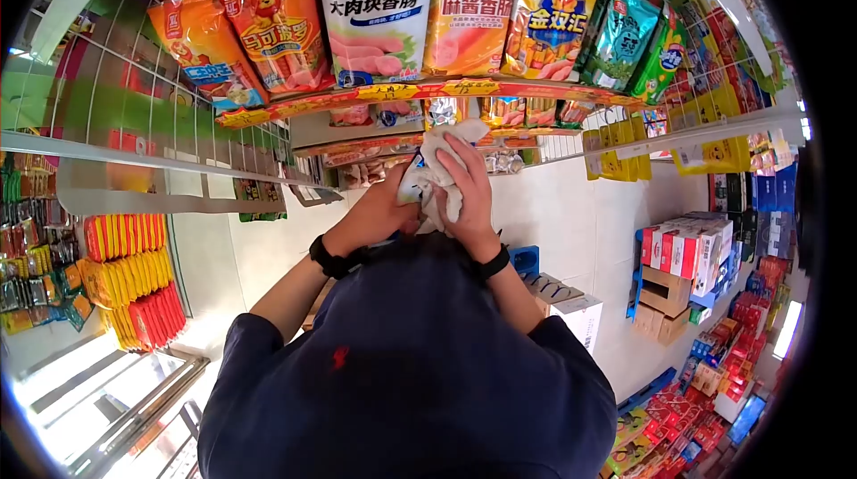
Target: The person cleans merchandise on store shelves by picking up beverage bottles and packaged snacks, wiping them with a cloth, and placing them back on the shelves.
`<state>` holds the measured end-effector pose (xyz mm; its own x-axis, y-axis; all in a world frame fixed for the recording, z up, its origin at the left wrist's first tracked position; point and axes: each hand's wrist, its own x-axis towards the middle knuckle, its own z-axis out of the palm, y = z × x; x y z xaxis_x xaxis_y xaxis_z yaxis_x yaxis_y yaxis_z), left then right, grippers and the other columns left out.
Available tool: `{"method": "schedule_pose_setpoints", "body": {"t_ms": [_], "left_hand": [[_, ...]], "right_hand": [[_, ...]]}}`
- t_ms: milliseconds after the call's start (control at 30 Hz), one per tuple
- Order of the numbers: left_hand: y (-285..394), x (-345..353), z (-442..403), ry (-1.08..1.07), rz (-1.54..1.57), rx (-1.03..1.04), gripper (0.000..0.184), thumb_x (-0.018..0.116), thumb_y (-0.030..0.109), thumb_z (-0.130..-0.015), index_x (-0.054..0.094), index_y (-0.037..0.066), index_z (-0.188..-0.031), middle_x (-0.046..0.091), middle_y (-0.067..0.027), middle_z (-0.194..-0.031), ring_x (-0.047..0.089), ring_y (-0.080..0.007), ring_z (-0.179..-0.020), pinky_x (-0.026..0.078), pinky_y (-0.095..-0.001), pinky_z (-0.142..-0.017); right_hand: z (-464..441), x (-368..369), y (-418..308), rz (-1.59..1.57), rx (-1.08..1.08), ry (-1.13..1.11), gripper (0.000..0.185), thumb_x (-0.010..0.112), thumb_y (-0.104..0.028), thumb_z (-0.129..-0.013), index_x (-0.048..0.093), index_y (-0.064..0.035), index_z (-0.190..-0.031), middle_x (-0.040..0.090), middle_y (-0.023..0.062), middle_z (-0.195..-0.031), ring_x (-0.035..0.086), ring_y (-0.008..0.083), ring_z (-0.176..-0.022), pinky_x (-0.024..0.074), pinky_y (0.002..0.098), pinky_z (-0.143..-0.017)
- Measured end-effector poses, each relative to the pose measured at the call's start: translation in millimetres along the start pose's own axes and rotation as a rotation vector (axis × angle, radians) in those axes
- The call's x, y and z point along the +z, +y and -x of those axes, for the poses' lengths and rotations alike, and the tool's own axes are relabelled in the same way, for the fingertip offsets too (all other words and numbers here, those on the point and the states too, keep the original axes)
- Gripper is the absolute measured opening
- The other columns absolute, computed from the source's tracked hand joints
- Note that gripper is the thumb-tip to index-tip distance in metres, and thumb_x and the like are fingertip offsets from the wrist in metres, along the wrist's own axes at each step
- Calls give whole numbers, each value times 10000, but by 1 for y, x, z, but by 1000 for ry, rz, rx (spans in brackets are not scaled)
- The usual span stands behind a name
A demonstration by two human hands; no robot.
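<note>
A crumpled white cloth [446, 162] is between my two hands, in front of my chest and below the shelf edge. My right hand [470, 193] has its fingers wrapped round the cloth. My left hand [379, 208] is closed on a small white and blue packet [412, 183], which touches the cloth and is partly hidden by it. Just above my hands, the shelf [428, 91] holds a row of upright sausage bags, among them a white and blue bag [379, 33] and a yellow bag [552, 24].
Lower shelf tiers with packets lie behind my hands. Wire side panels [259, 153] flank the shelf. Yellow packs [616, 153] hang at the right. Stacked boxes [687, 251] stand on the floor farther right, and red and yellow packs [134, 278] hang at the left.
</note>
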<state>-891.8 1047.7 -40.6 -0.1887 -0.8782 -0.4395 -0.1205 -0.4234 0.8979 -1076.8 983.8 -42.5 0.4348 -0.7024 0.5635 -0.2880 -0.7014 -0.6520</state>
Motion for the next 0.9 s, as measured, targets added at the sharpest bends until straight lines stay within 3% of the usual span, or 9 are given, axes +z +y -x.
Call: {"method": "schedule_pose_setpoints", "body": {"t_ms": [100, 200, 267, 300, 433, 533, 600, 700, 900], "left_hand": [[-6, 9, -8, 149, -327, 380, 595, 626, 58, -884, 386, 3, -1426, 703, -214, -1087, 754, -298, -864, 589, -374, -765], [4, 19, -13, 106, -298, 481, 594, 622, 61, -883, 383, -11, -1421, 705, -217, -1068, 751, -303, -903, 591, -369, -765], [20, 22, -5, 135, -273, 432, 663, 661, 92, -872, 364, 0, -1459, 705, -235, -1045, 740, -341, -908, 583, -398, -781], [28, 24, -2, 166, -243, 380, 735, 699, 123, -862, 346, 10, -1496, 706, -252, -1023, 730, -378, -912, 574, -428, -796], [30, 23, 5, 215, -158, 378, 729, 734, 169, -879, 368, 4, -1488, 701, -257, -1057, 728, -381, -932, 572, -422, -811], [31, 27, 11, 278, -232, 442, 737, 755, 198, -879, 377, -21, -1473, 699, -266, -1046, 729, -387, -929, 572, -417, -800], [25, 30, 8, 343, -391, 601, 720, 735, 149, -878, 370, -30, -1472, 703, -254, -1036, 739, -362, -901, 577, -407, -785], [38, 37, 17, 294, -168, 414, 689, 673, 17, -867, 364, -17, -1481, 691, -192, -1113, 725, -251, -1004, 576, -339, -808], [41, 35, 27, 423, 413, 417, 545, 618, -64, -916, 400, 17, -1409, 656, -141, -1218, 724, -232, -972, 630, -341, -756]], "right_hand": [[-7, -16, -16, 54, -85, 46, 683, 733, 9, -677, 606, -101, -1338, 545, 182, -1425, 504, 443, -1303, 422, 533, -1089], [-16, -34, -28, 96, -149, 78, 658, 729, 11, -685, 612, -96, -1324, 545, 192, -1421, 519, 443, -1285, 427, 526, -1080], [-19, -44, -24, 16, -105, 95, 645, 727, 32, -693, 604, -92, -1314, 546, 198, -1417, 535, 437, -1269, 441, 512, -1067], [-20, -49, -25, -22, -89, 98, 579, 689, 74, -770, 571, -47, -1324, 539, 232, -1415, 523, 434, -1299, 415, 478, -1092], [-14, -60, -15, -62, 31, 141, 592, 688, 88, -761, 574, -62, -1322, 545, 215, -1414, 551, 412, -1276, 457, 451, -1054], [-15, -67, -24, -72, 4, 94, 612, 718, 63, -738, 592, -82, -1319, 546, 201, -1419, 549, 421, -1272, 461, 457, -1052], [-21, -64, -40, -64, -70, 51, 624, 734, 45, -724, 602, -96, -1318, 546, 192, -1422, 547, 426, -1269, 463, 462, -1053], [-24, -63, -41, -76, -160, 1, 644, 760, 11, -700, 619, -120, -1315, 547, 178, -1426, 544, 435, -1264, 462, 473, -1057], [-3, -62, -25, -104, -119, -123, 656, 781, -21, -690, 619, -123, -1317, 532, 175, -1441, 527, 435, -1283, 434, 503, -1087]]}}
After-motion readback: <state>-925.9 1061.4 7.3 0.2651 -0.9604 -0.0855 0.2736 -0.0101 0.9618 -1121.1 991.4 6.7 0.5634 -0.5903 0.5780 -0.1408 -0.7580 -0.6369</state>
